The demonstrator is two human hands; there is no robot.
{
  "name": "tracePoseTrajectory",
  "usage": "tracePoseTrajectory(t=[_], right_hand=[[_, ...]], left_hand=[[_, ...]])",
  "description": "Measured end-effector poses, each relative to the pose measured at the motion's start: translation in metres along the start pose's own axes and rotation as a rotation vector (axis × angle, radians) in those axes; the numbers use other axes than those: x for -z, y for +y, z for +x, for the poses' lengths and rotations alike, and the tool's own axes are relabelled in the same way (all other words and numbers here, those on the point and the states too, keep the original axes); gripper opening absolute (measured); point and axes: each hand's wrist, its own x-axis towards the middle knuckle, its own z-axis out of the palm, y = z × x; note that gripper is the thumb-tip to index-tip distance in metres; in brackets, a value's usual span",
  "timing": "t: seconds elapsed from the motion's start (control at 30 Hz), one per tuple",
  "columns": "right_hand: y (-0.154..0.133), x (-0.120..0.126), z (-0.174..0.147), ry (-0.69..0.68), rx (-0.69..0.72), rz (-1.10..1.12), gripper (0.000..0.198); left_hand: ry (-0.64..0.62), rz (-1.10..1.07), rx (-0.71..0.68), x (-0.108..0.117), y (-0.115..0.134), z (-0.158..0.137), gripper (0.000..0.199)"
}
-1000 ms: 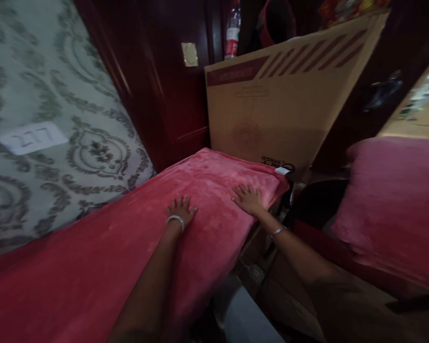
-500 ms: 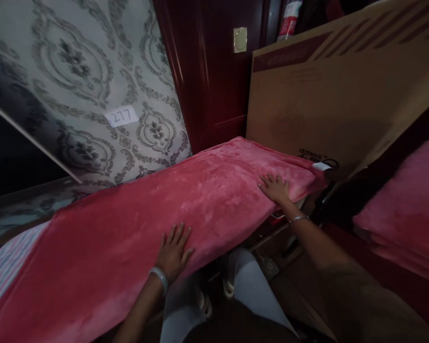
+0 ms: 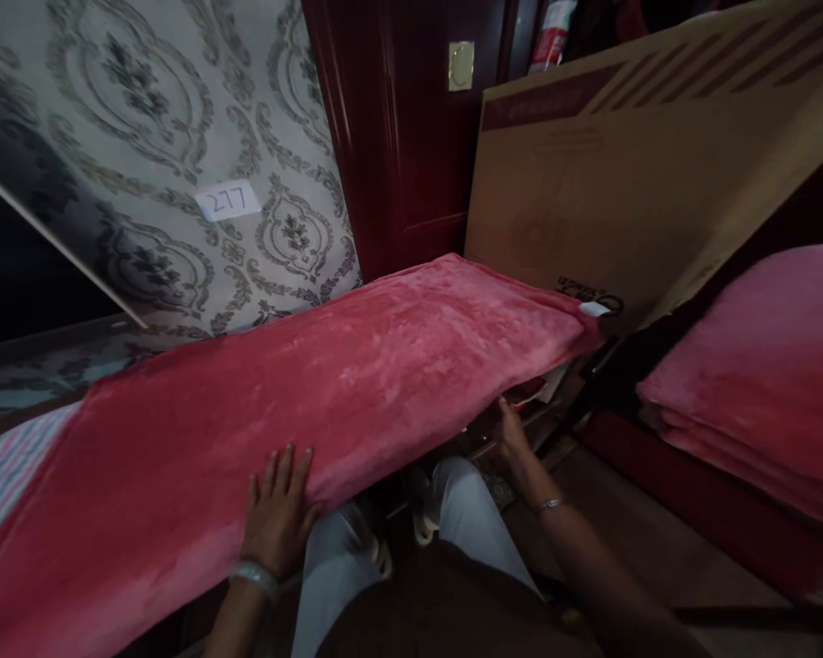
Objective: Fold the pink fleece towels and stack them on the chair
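Observation:
A long folded pink plush blanket (image 3: 356, 366) stretches across the view, its near edge by my knees. My left hand (image 3: 278, 516) lies open on the near edge of the blanket, left of my legs, fingers spread flat on the pile. At the blanket's near right edge is my right hand (image 3: 511, 429), just below the cloth, with its thumb at the edge. Its other fingers are mostly hidden, so their grip is unclear. A white tag (image 3: 594, 310) sticks out at the blanket's right end. Striped cloth (image 3: 17, 466) shows beneath its left end.
Another stack of folded pink blankets (image 3: 760, 366) is at the right. A large cardboard box (image 3: 589, 192) leans behind the blanket, beside a dark red door (image 3: 417, 137). Patterned wallpaper carries a paper label (image 3: 227, 199) reading 277. A dark panel (image 3: 27, 265) is at left.
My right hand has come off the blanket's top and dropped to its near edge. My left hand has slid left and nearer to me, still flat on the cloth.

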Motion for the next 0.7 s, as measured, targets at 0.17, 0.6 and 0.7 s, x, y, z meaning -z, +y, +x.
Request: tracePoseTrajectory(t=[0.17,0.6,0.7], right_hand=[[-0.001,-0.016,-0.020,-0.174,-0.185,0.302,0.053],[-0.048,0.037,-0.032,-0.280,-0.330,0.613,0.038],[-0.057,0.038,-0.025,-0.269,-0.374,0.574,0.029]], left_hand=[[0.062,-0.005,-0.047,-0.003,0.007,-0.008,0.065],[0.175,0.026,-0.105,-0.036,0.034,-0.034,0.070],[0.218,0.002,-0.096,-0.041,0.028,-0.037,0.066]])
